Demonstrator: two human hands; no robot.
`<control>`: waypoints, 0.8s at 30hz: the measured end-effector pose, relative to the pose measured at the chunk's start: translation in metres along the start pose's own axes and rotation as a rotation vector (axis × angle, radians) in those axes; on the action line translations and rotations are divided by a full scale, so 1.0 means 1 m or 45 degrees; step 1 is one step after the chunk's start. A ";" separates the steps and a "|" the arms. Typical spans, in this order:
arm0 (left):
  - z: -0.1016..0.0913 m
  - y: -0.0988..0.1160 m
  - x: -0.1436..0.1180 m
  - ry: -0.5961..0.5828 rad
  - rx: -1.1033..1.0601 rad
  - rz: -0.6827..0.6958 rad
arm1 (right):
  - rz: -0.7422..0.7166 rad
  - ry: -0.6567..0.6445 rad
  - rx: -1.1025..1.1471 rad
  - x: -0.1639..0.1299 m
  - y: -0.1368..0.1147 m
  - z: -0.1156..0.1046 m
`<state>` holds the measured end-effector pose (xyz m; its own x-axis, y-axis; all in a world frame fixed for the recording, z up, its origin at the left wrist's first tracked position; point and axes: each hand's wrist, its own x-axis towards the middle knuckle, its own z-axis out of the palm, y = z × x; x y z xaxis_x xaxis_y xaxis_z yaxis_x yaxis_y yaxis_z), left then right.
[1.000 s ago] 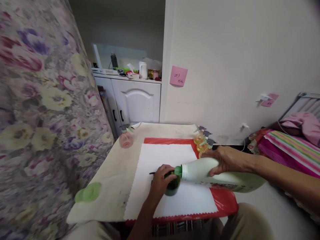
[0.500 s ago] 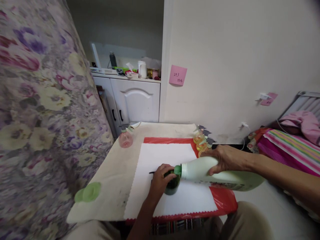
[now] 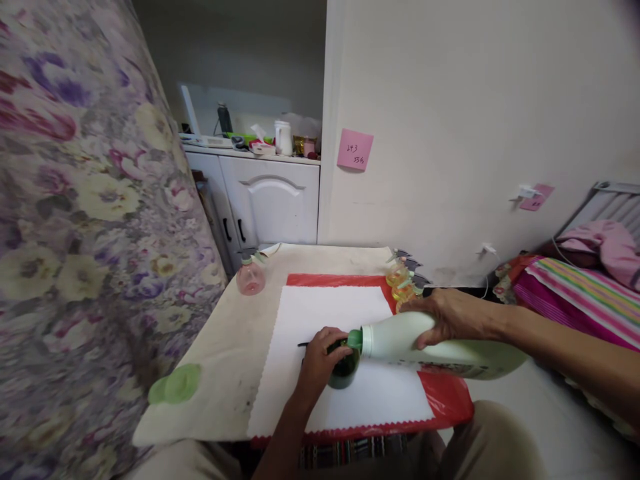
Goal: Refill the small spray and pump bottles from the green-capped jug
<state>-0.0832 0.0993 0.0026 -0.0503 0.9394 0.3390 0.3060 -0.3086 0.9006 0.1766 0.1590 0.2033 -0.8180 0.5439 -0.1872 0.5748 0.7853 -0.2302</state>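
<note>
My left hand (image 3: 323, 360) is closed around the upper part of a small dark green bottle (image 3: 344, 375) standing on a white sheet (image 3: 370, 403). Tipped almost level, a large pale green bottle (image 3: 400, 337) rests in the grip of my right hand (image 3: 447, 319). Its green spout (image 3: 355, 339) meets the mouth of the small bottle, close to my left fingertips. Any liquid passing between them is hidden. A dark thin piece (image 3: 303, 345) pokes out left of my left hand.
A pink spray bottle (image 3: 251, 277) stands at the table's far left. Several yellow spray bottles (image 3: 398, 275) line the far right edge. Green round caps (image 3: 181, 383) lie near the left edge. Red plastic (image 3: 447, 400) shows under the sheet. A floral curtain (image 3: 110, 267) hangs at left.
Both hands and both bottles hold the same position. The view has shifted only very slightly.
</note>
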 end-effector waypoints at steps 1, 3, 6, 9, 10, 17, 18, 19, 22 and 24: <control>0.000 0.000 0.000 0.001 0.001 0.001 | 0.001 -0.001 -0.005 0.000 -0.001 0.000; 0.000 0.001 0.000 0.001 0.002 0.002 | 0.003 -0.004 -0.014 0.000 -0.002 -0.001; 0.000 0.001 0.000 0.001 0.006 0.004 | 0.004 -0.006 -0.011 -0.001 -0.002 -0.001; 0.000 0.002 0.000 0.006 0.008 0.004 | 0.008 -0.013 -0.005 -0.001 -0.002 -0.001; 0.000 0.001 0.000 0.006 0.008 0.004 | 0.008 -0.013 -0.005 -0.001 -0.002 -0.001; 0.000 0.001 0.000 -0.001 0.008 -0.004 | 0.000 -0.014 0.007 -0.001 -0.003 -0.002; 0.000 0.001 0.000 -0.004 0.008 -0.004 | 0.001 -0.013 0.010 -0.002 -0.002 -0.002; 0.000 0.002 0.000 -0.006 0.008 -0.004 | 0.002 -0.011 0.010 -0.002 -0.002 -0.002; -0.001 0.003 0.000 -0.005 0.013 -0.006 | -0.003 -0.004 0.000 -0.002 0.000 -0.001; 0.000 0.003 0.000 -0.003 0.016 -0.008 | -0.009 0.001 -0.004 -0.001 0.000 0.000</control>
<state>-0.0827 0.0986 0.0055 -0.0496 0.9417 0.3328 0.3174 -0.3011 0.8992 0.1776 0.1586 0.2037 -0.8222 0.5385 -0.1846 0.5688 0.7901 -0.2286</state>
